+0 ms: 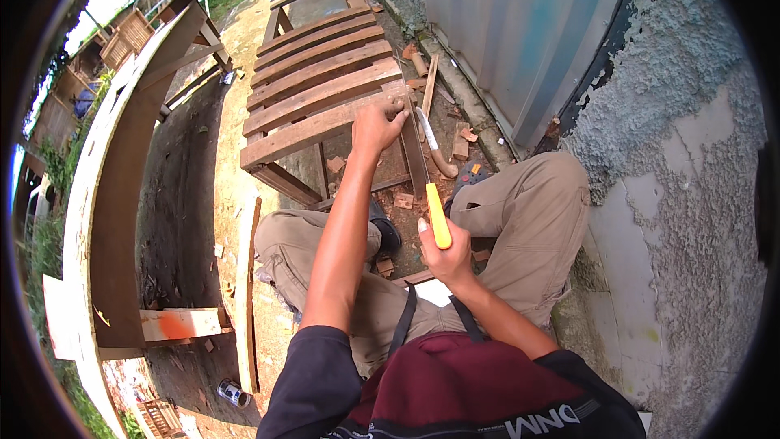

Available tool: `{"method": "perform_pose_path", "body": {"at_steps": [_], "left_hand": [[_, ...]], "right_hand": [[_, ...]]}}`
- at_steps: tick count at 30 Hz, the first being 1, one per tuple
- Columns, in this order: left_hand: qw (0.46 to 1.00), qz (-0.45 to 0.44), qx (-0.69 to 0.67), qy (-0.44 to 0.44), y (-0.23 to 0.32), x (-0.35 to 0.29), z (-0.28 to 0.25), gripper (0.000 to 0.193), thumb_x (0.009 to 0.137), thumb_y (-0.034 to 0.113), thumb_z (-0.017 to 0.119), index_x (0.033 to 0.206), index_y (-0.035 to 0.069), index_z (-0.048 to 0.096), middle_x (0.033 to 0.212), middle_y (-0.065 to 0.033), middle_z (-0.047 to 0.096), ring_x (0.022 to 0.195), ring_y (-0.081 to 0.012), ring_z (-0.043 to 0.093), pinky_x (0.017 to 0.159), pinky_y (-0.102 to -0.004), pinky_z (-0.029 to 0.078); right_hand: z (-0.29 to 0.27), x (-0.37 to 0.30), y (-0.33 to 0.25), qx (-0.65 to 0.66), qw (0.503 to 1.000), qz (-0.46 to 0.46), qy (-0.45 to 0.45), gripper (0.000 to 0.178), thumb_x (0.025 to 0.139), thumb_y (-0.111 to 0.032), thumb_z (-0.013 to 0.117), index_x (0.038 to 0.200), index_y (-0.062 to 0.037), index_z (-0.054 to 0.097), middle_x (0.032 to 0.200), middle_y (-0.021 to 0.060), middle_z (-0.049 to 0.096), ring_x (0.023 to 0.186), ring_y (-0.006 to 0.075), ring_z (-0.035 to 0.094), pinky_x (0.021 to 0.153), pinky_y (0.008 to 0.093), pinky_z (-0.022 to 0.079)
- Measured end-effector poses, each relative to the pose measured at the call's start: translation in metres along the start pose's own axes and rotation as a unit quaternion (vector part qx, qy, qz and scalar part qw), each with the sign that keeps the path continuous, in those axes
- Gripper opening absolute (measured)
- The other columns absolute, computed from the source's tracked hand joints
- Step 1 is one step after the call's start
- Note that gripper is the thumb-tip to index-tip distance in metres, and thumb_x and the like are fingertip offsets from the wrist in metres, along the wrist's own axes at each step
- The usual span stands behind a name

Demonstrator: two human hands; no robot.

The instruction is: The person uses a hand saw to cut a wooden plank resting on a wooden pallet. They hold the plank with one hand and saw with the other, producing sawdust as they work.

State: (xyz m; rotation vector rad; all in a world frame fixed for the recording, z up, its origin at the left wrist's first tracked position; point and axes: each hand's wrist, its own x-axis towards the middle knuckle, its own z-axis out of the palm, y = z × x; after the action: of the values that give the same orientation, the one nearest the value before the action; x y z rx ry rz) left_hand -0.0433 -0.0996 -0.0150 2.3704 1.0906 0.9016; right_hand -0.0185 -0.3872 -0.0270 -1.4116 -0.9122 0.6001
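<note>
My right hand (447,254) is wrapped round the yellow handle (439,215) of a hand tool. Its thin blade, seen almost edge-on, runs away from me beside the right end of a slatted wooden bench (325,93). My left hand (379,126) rests on the bench's near slat close to that end. Its fingers are curled in, and whatever they may grip is hidden. Just right of the bench lies a tool with a pale blade and a curved brown handle (441,161), near my right foot.
Broken brick pieces and wood scraps (461,146) litter the ground between my legs and the wall. A corrugated metal door (504,41) and a rough wall (674,195) stand on the right. Leftward are a long board (110,195), a wooden plank (246,301) and a can (233,393).
</note>
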Motion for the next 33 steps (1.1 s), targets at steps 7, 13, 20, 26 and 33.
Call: {"method": "perform_pose_path", "body": {"at_steps": [7, 13, 20, 26, 33], "left_hand": [[0.999, -0.03, -0.014, 0.011, 0.011, -0.007, 0.003, 0.033, 0.087, 0.034, 0.075, 0.113, 0.014, 0.08, 0.13, -0.0114, 0.069, 0.087, -0.031, 0.077, 0.085, -0.0395, 0.059], [0.998, -0.055, -0.018, -0.006, 0.013, -0.007, -0.002, 0.033, 0.088, 0.035, 0.074, 0.112, 0.014, 0.081, 0.131, -0.0109, 0.068, 0.081, -0.0296, 0.077, 0.083, -0.0392, 0.059], [0.998, -0.058, -0.009, -0.005, 0.016, -0.004, 0.002, 0.038, 0.084, 0.032, 0.074, 0.113, 0.008, 0.079, 0.129, -0.0138, 0.069, 0.094, -0.0306, 0.076, 0.089, -0.0365, 0.058], [0.993, -0.11, -0.041, -0.012, 0.023, 0.002, 0.001, 0.04, 0.081, 0.032, 0.075, 0.113, 0.009, 0.079, 0.129, -0.0161, 0.069, 0.107, -0.0362, 0.072, 0.098, -0.0391, 0.055], [0.985, -0.161, -0.054, -0.036, 0.028, 0.006, -0.002, 0.041, 0.082, 0.029, 0.077, 0.115, 0.005, 0.077, 0.128, -0.0201, 0.069, 0.111, -0.0296, 0.073, 0.097, -0.0353, 0.055]], "right_hand": [[-0.01, 0.003, 0.01, -0.009, 0.999, -0.028, 0.026, 0.024, 0.089, -0.011, 0.07, 0.073, -0.0003, 0.055, 0.057, 0.0155, 0.055, 0.047, 0.0291, 0.057, 0.051, 0.041, 0.043], [-0.018, 0.009, -0.002, -0.016, 0.998, -0.066, 0.012, 0.023, 0.09, -0.01, 0.068, 0.074, -0.0007, 0.055, 0.058, 0.0159, 0.053, 0.049, 0.0355, 0.056, 0.05, 0.0423, 0.042], [-0.027, 0.012, -0.007, -0.021, 0.998, -0.062, -0.001, 0.022, 0.09, -0.009, 0.069, 0.075, -0.0029, 0.054, 0.057, 0.0147, 0.053, 0.047, 0.0348, 0.056, 0.047, 0.0413, 0.043], [-0.028, 0.001, -0.006, -0.031, 0.998, -0.047, -0.017, 0.017, 0.09, -0.008, 0.067, 0.078, 0.0005, 0.059, 0.058, 0.013, 0.055, 0.048, 0.0309, 0.058, 0.049, 0.0391, 0.043], [-0.025, 0.013, -0.024, -0.021, 1.0, -0.002, 0.002, 0.023, 0.089, -0.007, 0.069, 0.072, -0.0021, 0.054, 0.054, 0.0129, 0.051, 0.045, 0.0279, 0.054, 0.047, 0.0397, 0.041]]}}
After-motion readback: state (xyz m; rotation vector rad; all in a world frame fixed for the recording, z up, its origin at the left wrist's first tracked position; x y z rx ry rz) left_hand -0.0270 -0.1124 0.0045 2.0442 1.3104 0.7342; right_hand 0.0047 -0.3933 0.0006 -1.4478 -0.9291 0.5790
